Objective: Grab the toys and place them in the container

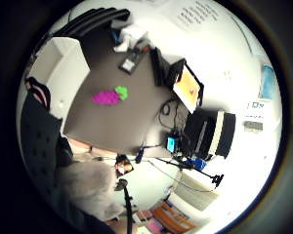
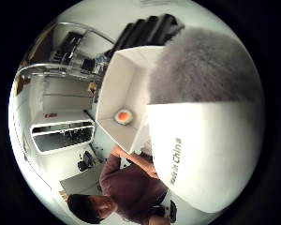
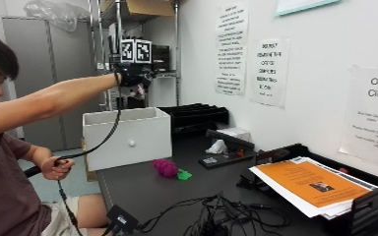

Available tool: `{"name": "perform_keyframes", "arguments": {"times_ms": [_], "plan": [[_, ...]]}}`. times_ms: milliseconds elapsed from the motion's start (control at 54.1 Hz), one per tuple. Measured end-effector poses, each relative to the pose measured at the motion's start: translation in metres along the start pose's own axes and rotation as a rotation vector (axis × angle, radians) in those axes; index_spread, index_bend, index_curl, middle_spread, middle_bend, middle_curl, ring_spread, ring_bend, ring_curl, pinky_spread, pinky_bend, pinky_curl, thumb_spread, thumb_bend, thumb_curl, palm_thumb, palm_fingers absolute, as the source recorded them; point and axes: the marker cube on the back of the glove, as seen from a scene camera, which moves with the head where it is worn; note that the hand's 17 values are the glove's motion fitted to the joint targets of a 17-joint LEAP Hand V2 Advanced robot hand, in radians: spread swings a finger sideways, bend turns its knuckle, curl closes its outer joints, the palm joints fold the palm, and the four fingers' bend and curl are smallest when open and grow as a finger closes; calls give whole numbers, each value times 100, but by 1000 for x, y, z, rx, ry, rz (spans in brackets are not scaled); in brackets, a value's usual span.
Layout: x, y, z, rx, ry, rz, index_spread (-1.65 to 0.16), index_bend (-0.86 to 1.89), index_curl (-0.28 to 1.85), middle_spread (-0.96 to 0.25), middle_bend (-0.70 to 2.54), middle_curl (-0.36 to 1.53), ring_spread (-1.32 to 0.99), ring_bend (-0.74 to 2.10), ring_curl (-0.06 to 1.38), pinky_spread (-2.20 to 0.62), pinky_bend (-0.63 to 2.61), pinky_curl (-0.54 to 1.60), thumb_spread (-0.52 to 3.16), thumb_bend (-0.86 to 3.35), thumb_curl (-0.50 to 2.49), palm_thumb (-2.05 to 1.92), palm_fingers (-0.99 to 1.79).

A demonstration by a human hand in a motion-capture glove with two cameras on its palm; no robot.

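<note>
In the outside view my gloved right hand (image 3: 135, 76) is raised above the open white container (image 3: 127, 135) at the table's left end. It grips a grey furry toy (image 2: 201, 70) with a white tag (image 2: 196, 159); the toy fills much of the thumb side palm view. A small round orange and white toy (image 2: 123, 116) lies on the container's floor (image 2: 117, 93). On the dark table lie a purple toy (image 3: 165, 167) and a green toy (image 3: 184, 174), side by side, right of the container. Both also show as the purple toy (image 1: 106, 97) and green toy (image 1: 121, 91).
Black paper trays (image 3: 195, 115) stand against the wall behind the container. A black holder with orange-topped papers (image 3: 307, 184) sits at the right, tangled cables (image 3: 208, 216) lie at the front edge, and small desk items (image 3: 225, 147) are mid-table. The bare left hand (image 3: 56, 167) holds a cable.
</note>
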Motion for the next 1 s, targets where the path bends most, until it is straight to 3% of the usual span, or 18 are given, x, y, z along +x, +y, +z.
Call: {"name": "perform_keyframes", "arguments": {"times_ms": [185,425,666,703,721,740,777,795,814,851,869,888,906,999], "plan": [[-83,-35,-25,75,25,-113,-29,87,38,-14,119,72,-31,131,61,-36,93,44,74,-1,86,57,111],[-196,-74,-2,79,83,-283,-29,84,46,-14,120,72,-31,132,60,-36,94,44,72,-1,90,56,110],[-227,-77,30,94,92,-453,-30,75,53,-17,113,72,-31,136,60,-36,99,45,72,-2,93,53,101],[-227,-77,37,22,109,-422,-30,67,53,-19,109,71,-30,138,60,-36,101,46,74,-2,92,52,94],[-225,-77,41,-31,126,-396,-28,63,53,-21,70,61,-30,149,63,-36,112,49,85,-3,89,47,64],[-223,-76,45,-85,145,-373,-26,55,53,-22,92,69,-29,143,61,-36,108,48,87,-8,86,39,72],[-218,-74,51,-180,175,-349,-21,28,48,-21,77,63,-29,137,61,-32,120,52,96,-13,78,21,21],[-216,-74,53,-215,187,-344,-20,26,51,-21,77,63,-28,139,63,-31,123,54,98,-11,76,18,20],[-214,-73,54,-239,196,-341,-17,13,46,-15,60,58,-25,125,59,-26,128,55,99,-14,72,10,-25],[-208,-73,54,-252,205,-340,-14,7,41,-7,44,52,-18,104,54,-18,130,54,101,-14,67,-1,-56],[-205,-73,53,-246,206,-341,-13,5,37,-4,39,50,-16,97,51,-16,129,52,101,-13,65,-4,-55],[-201,-73,52,-233,202,-339,-13,1,33,-4,39,49,-15,99,50,-15,129,51,104,-9,64,-2,-37],[-197,-74,50,-215,193,-331,-12,1,31,-1,32,46,-13,88,45,-12,128,49,103,-11,62,-7,-50],[-169,-72,39,-169,131,-256,-10,2,25,4,19,41,-7,72,36,-5,119,45,105,-9,54,-11,-44]]}}
